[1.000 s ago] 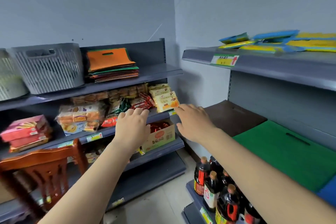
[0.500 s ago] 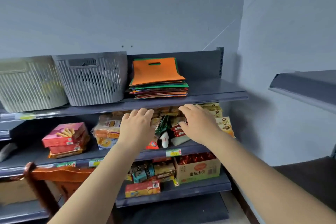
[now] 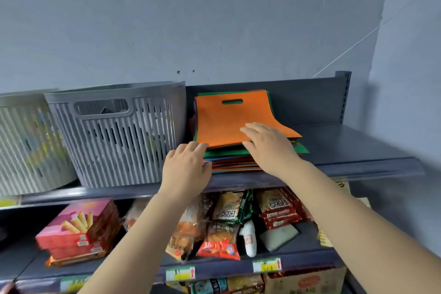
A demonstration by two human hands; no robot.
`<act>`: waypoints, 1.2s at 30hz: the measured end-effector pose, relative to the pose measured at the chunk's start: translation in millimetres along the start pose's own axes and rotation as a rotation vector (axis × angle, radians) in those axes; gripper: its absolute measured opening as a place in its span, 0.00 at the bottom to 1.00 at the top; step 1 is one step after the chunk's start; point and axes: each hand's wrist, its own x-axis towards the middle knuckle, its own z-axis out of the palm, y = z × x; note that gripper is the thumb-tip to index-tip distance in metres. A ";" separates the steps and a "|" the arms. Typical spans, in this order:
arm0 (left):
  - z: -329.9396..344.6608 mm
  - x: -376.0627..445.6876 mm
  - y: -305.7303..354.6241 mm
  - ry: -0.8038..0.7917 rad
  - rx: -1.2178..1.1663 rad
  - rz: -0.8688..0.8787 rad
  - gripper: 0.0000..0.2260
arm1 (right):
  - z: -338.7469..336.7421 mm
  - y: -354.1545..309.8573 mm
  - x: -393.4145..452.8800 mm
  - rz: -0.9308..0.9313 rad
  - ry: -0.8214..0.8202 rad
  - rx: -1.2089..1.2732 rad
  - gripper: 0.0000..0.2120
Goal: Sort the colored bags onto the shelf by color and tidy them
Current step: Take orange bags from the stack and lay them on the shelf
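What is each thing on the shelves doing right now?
Orange bag: flat atop the bag pile.
Bag pile: colors mixed, edges uneven.
Right hand: open, resting on the orange bag.
Left hand: open, at the pile's corner.
Gray basket: upright.

A grey slatted basket (image 3: pixel 114 133) stands on the top shelf, and a paler basket (image 3: pixel 28 143) sits just beside it on the left, cut off by the edge. One level down, a stack of pink biscuit boxes (image 3: pixel 78 229) lies at the left. To the right, snack packets (image 3: pixel 222 241) crowd together, with red packets (image 3: pixel 281 215) further right. Yellow price tags (image 3: pixel 266 265) line the lower shelf edge. Below, a cardboard box (image 3: pixel 307 281) peeks in. A pale blue wall (image 3: pixel 191 19) rises behind.
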 end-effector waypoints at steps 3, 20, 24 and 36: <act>11.0 22.0 -19.1 0.035 -0.028 -0.018 0.16 | 14.0 5.5 32.8 0.017 -0.076 -0.021 0.23; 18.4 61.5 -31.1 0.185 -0.304 -0.014 0.15 | 7.0 33.5 73.1 0.020 -0.245 0.317 0.18; 19.7 61.7 -31.6 0.237 -0.314 0.014 0.15 | 13.2 42.1 79.2 0.123 -0.039 0.467 0.20; 20.7 77.2 -27.1 -0.245 -0.345 -0.003 0.20 | 6.1 47.8 65.8 0.125 0.076 0.527 0.21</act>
